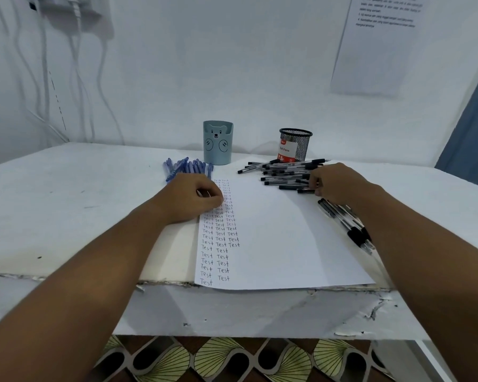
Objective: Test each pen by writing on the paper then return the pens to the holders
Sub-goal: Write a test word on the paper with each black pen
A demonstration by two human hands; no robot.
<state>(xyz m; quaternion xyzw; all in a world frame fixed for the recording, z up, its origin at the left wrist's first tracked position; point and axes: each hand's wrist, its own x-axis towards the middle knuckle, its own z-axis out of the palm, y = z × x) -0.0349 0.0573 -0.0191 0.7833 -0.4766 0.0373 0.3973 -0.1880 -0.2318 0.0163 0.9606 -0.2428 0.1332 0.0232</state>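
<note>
a white sheet of paper [273,238] lies on the white desk [66,194], its left side filled with columns of the handwritten word "test". the left hand [189,198] rests on the paper's far left edge with its fingers curled under in a loose fist; whether it holds anything cannot be told. the right hand [335,183] reaches into a loose heap of black pens [283,172] at the paper's far right corner, its fingertips touching a pen there, though a firm grip cannot be made out. a second bunch of black pens [345,223] lies along the paper's right edge, partly under the right forearm. blue pens [186,166] lie fanned just beyond the left hand. behind them stands a blue bear holder [218,143], and right of it a black mesh holder [295,146].
</note>
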